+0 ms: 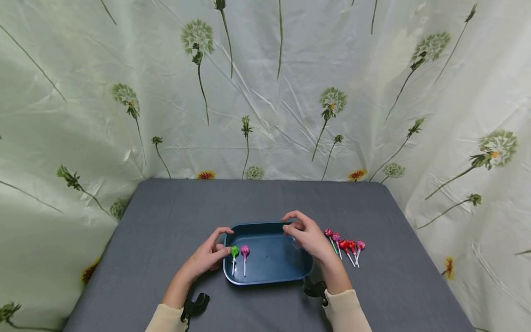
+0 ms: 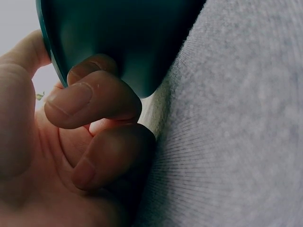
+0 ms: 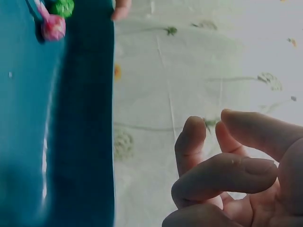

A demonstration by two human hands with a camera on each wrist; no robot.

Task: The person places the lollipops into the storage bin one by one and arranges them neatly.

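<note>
On the grey table, the blue tray sits in front of me, with a green lollipop and a pink lollipop lying side by side at its left end, sticks toward me. My left hand grips the left wall, thumb at the rim, the other fingers bent against the outside. My right hand hangs over the back right corner, fingers loosely bent, a gap between thumb and forefinger, and has hold of nothing. Just beyond it, five loose lollipops lie close together on the cloth.

What worries me most is my left grip: should I lift or tug that wall, I think the tray would tip and the two sweets, with their round heads, would roll into each other. My right forearm runs close to the loose ones, so a careless sideways swing might scatter them. The black wrist mount also hangs just beside the near right corner and could knock it if I drew back low.

No brand or lettering can be read; the wrappers show too small.
</note>
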